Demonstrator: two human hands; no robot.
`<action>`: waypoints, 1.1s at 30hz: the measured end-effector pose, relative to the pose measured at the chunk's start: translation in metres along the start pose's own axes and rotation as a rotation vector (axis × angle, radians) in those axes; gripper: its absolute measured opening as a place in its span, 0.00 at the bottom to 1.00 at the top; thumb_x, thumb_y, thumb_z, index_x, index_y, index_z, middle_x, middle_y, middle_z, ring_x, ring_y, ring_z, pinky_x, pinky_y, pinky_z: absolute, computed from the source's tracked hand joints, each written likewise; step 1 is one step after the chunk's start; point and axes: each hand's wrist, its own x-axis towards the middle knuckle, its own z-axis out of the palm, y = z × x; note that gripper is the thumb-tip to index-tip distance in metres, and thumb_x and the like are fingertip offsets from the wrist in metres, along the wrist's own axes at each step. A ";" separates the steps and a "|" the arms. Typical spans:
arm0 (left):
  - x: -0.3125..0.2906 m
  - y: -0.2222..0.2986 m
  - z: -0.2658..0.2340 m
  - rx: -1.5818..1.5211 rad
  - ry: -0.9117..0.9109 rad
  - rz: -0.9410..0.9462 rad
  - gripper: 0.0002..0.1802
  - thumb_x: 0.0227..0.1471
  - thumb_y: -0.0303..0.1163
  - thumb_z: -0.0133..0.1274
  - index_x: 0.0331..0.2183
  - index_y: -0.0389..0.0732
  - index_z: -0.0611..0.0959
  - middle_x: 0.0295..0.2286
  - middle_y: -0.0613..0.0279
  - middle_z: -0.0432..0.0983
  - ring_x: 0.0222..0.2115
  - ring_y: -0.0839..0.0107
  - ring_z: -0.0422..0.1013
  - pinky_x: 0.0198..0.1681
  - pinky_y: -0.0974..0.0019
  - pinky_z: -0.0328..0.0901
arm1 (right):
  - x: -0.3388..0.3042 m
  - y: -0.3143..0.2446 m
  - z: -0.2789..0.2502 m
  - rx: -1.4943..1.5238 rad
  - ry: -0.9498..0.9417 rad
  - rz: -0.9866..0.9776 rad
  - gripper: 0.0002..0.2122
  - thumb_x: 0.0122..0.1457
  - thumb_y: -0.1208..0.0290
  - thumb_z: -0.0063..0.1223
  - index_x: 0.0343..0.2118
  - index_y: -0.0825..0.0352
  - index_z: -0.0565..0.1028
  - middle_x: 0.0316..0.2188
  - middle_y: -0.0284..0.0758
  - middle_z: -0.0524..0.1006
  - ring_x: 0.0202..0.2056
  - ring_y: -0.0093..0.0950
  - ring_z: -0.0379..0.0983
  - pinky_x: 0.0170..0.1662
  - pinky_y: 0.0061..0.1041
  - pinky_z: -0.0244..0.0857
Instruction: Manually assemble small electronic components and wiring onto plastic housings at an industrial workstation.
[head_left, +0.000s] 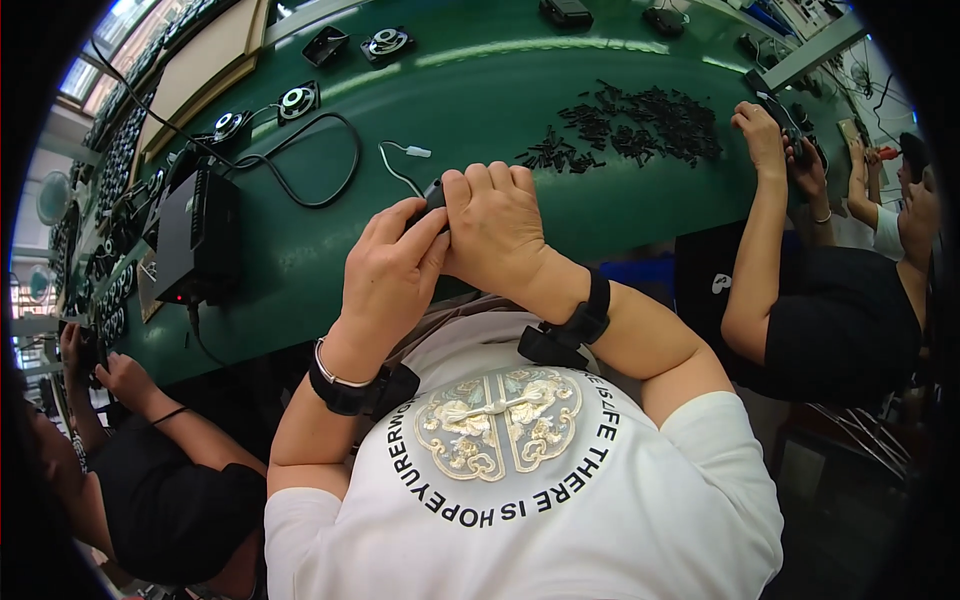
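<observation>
Both my hands meet over the table around a small black part [432, 197], mostly covered by the fingers, so I cannot make out its kind. My left hand [388, 265] pinches its near left side between thumb and fingers. My right hand [497, 222] is curled over its right side, knuckles up. A thin pale wire [398, 177] with a white plug [417, 152] stretches out beyond my left fingers and seems to come from the part. To the right lies a loose heap of short black pieces [640, 122] on the green table [480, 105].
A black power box [196, 235] with a black cable [335, 190] stands at left. Small speakers [297, 100] and a black open case [325, 45] lie farther back, near cardboard sheets [200, 70]. Co-workers sit on both sides; a co-worker's hand [762, 135] is past the heap.
</observation>
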 end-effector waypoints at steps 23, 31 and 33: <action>-0.005 -0.010 0.012 -0.026 -0.066 0.057 0.34 0.33 0.27 0.66 0.49 0.46 0.81 0.46 0.42 0.71 0.45 0.48 0.70 0.48 0.54 0.68 | 0.027 0.101 -0.010 -0.039 -0.040 -0.054 0.05 0.52 0.69 0.60 0.25 0.63 0.76 0.27 0.33 0.75 0.34 0.35 0.71 0.38 0.35 0.62; -0.008 -0.013 0.015 -0.061 -0.033 0.050 0.33 0.33 0.27 0.65 0.48 0.47 0.81 0.46 0.44 0.70 0.45 0.48 0.70 0.47 0.55 0.69 | 0.032 0.090 -0.028 0.506 0.020 0.026 0.04 0.56 0.74 0.58 0.28 0.67 0.76 0.24 0.31 0.76 0.27 0.26 0.72 0.31 0.26 0.65; -0.006 -0.015 0.015 -0.054 -0.029 0.046 0.33 0.33 0.27 0.66 0.48 0.47 0.81 0.46 0.44 0.70 0.45 0.48 0.70 0.47 0.55 0.69 | 0.034 0.080 -0.034 1.069 -0.221 0.264 0.04 0.58 0.75 0.59 0.30 0.69 0.77 0.24 0.29 0.76 0.26 0.20 0.72 0.29 0.19 0.65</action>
